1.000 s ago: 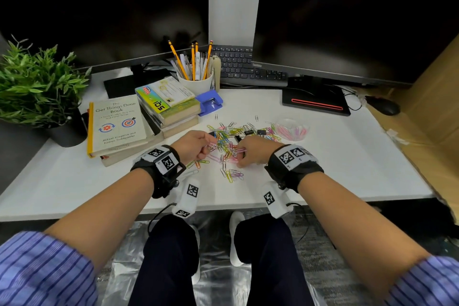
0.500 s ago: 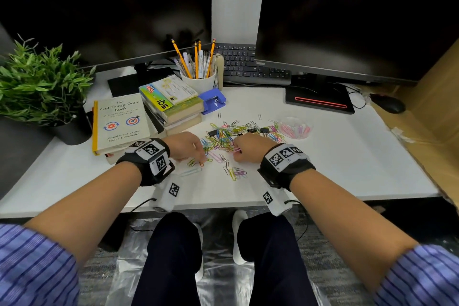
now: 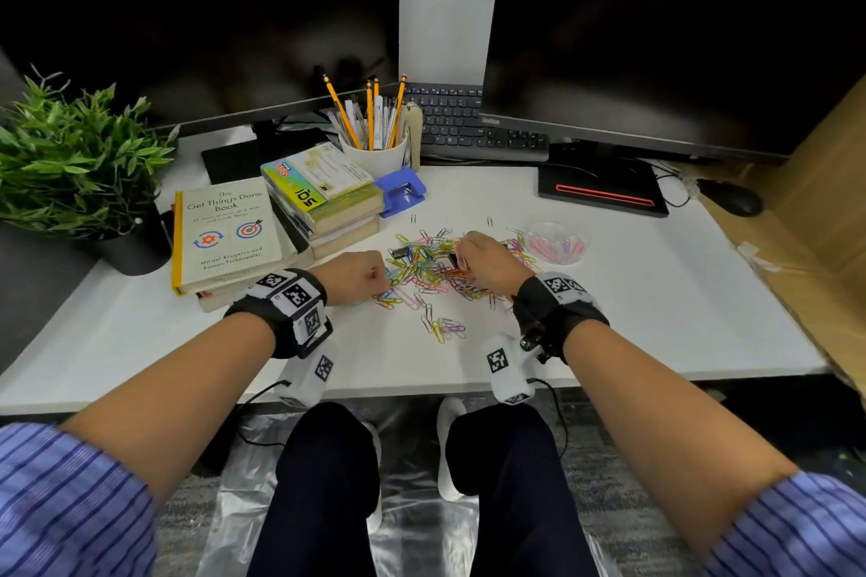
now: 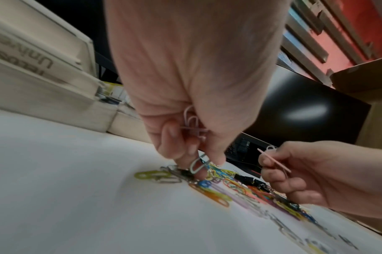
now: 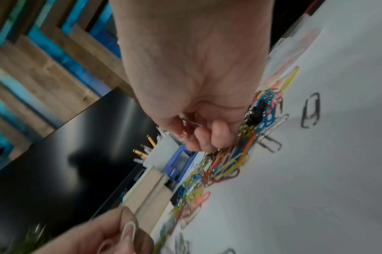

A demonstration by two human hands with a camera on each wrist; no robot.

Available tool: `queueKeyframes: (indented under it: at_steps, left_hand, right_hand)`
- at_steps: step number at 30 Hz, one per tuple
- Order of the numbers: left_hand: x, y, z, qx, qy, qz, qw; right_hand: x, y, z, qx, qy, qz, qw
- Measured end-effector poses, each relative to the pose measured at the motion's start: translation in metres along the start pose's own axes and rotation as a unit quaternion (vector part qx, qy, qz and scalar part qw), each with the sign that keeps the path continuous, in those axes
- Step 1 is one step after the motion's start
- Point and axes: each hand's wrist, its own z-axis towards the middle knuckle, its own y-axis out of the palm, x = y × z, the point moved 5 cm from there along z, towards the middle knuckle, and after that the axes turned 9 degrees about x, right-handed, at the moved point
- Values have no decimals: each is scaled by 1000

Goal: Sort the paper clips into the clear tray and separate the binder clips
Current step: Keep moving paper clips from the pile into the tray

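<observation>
Paper clips [image 3: 436, 267] mid-sort; both hands gathering
Right hand [image 3: 487, 265], pinching clips, has shifted toward the clear tray [image 3: 557, 244] at 2 o'clock; left hand [image 3: 356, 276] pinches others; drop-off likely.

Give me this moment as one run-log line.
left hand: pinching paper clips | right hand: holding clips above pile | clear tray: partly filled

The head view looks down and forward from above over the white desk [image 3: 656, 295], taking in both forearms. The left wrist view sits low beside the desk surface, looking along the left hand [image 4: 185, 86] toward the right hand [image 4: 316, 171]. The right wrist view, also close and tilted, looks past the right hand toward the blue hole punch [image 5: 179, 163]. All three share the scattered heap of coloured wire paper clips [image 3: 431, 267].
</observation>
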Motion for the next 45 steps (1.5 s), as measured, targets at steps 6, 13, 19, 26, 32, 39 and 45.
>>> queueKeyframes:
  at_steps: [6,13,19,26,32,39,45]
  left_hand:
    - [0,9,11,13,-3,-122,992]
    - [20,13,5,-55,67,-40,995]
    - [34,8,12,-24,97,31,994]
    - [34,10,18,-39,123,94,987]
    - [34,8,24,-1,27,-4,1000]
    - [81,7,49,-15,-55,-304,951]
    - [142,19,80,-40,-50,-293,954]
  right_hand:
    - [21,-37,10,66,50,103,991]
    - [68,-129,29,224,167,-121,952]
    - [85,-139,35,145,201,-217,944]
    - [89,-150,37,195,208,-183,941]
    - [103,-132,23,166,253,-53,952]
    - [110,-131,16,275,243,-4,930]
    - [118,-114,14,262,145,42,953]
